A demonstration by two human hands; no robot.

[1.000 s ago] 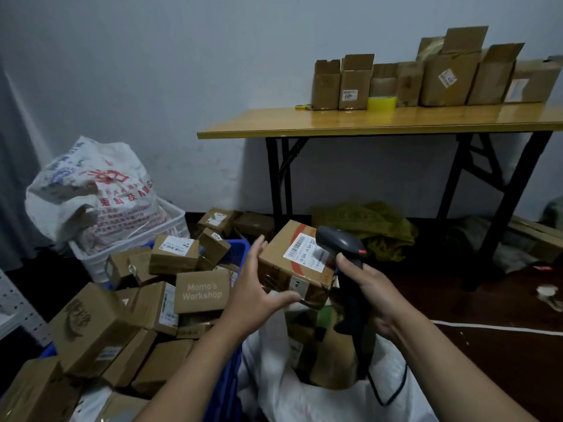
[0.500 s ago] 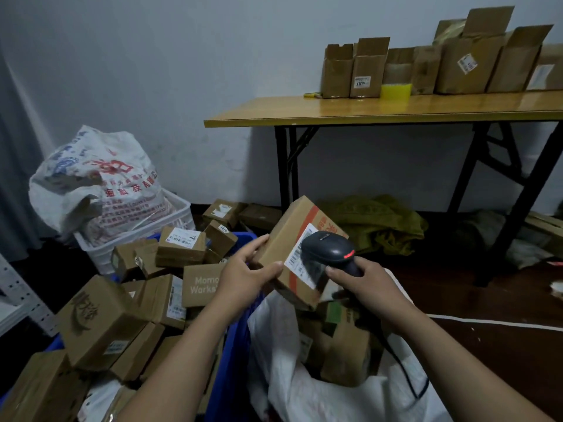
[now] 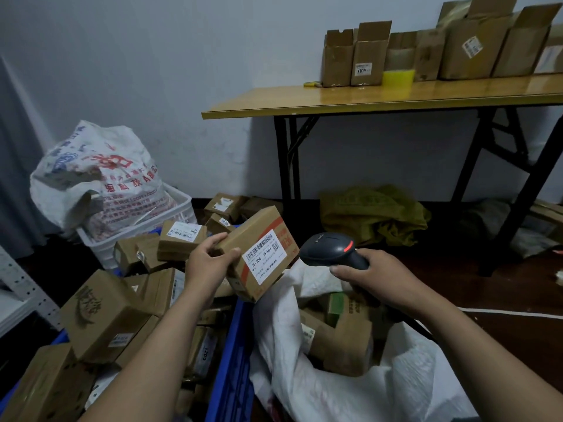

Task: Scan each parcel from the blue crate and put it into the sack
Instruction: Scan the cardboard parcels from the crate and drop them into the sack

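Status: mid-cycle, one parcel in hand.

Your left hand (image 3: 210, 263) grips the parcel (image 3: 256, 229) at its left end, thumb and fingers curled round it. The parcel is tilted, label (image 3: 264, 257) up and turned towards the scanner (image 3: 329, 251). It hangs over the crate's right rim (image 3: 231, 354), at the left lip of the sack (image 3: 304, 397), not in it yet.

Your right hand (image 3: 374, 278) is clamped round the scanner handle, with the head aimed left at the label, just beside the parcel and not touching it. The red lamp (image 3: 348, 247) on the head is lit (can't tell from that whether the read has registered).

Done: several boxes (image 3: 347, 342) already lie in the sack, so you're some cycles in. As far as its mouth shows, the sack looks short of full.

Left: the pile (image 3: 103, 315) in the crate is heaped above the rim, and a few more lie at its far end (in or behind the crate, can't tell). My read is that most of the job is still ahead.

This parcel: confirm the read, then it's a short drop right into the sack mouth. The cloth is slack and folded at the lip, so clear that fold.
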